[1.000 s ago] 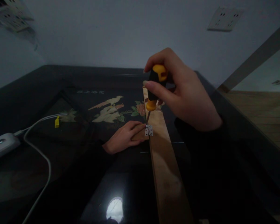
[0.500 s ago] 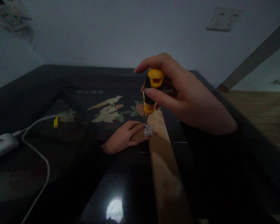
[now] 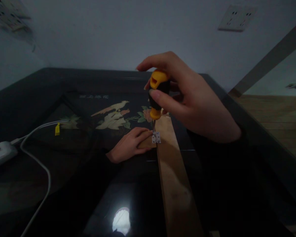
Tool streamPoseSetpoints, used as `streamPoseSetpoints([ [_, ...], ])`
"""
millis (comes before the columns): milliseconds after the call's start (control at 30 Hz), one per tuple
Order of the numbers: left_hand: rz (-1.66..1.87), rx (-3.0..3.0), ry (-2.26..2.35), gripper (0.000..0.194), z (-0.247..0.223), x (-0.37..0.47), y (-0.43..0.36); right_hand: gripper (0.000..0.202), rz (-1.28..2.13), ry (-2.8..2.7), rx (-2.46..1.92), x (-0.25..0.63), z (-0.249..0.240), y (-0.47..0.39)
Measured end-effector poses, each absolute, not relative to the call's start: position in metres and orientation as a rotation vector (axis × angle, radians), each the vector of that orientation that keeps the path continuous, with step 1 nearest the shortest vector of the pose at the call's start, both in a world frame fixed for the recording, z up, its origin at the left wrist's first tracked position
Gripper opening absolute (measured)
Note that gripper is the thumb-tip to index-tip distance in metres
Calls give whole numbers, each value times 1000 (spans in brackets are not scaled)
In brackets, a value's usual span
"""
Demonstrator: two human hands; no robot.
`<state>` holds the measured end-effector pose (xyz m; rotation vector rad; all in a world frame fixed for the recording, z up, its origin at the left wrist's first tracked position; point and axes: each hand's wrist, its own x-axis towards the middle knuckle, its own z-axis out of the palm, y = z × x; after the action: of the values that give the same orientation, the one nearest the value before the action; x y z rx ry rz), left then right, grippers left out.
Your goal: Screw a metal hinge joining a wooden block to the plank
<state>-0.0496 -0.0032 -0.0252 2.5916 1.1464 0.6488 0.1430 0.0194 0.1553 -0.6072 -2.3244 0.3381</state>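
Observation:
My right hand is closed around the yellow and black handle of a screwdriver, which stands nearly upright. Its tip meets the left leaf of a small metal hinge. That hinge lies across the seam between a long wooden board and a small wooden block. With fingers and thumb on either side, my left hand grips the block and holds it against the board's left edge. A fingertip is close to the hinge. Any screw under the tip is too small to make out.
A glossy black table with a bird-and-flower picture lies beneath. On its left are a white power strip and a white cable with a yellow tag. A wall with a socket rises behind.
The screwdriver's handle has turned and tipped slightly to the left, with my right hand moving along. My left hand stays on the wooden block.

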Motion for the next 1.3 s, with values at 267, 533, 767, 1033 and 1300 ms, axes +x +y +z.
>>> streamPoseSetpoints([
  [267, 649, 2612, 1149, 55, -25, -50, -3, 26, 120, -2247, -718, 133, 148, 22],
  [533, 647, 2599, 1161, 54, -22, -49, -4, 26, 237, -2300, -586, 139, 152, 22],
  [767, 664, 2591, 1154, 55, -22, -49, -4, 27, 77, -2257, -741, 136, 151, 20],
  [1033, 641, 2608, 1158, 54, -23, -49, -4, 21, 129, -2255, -626, 136, 151, 21],
  [1300, 656, 2615, 1151, 56, -24, -50, -3, 35, 256, -2295, -591, 137, 152, 17],
])
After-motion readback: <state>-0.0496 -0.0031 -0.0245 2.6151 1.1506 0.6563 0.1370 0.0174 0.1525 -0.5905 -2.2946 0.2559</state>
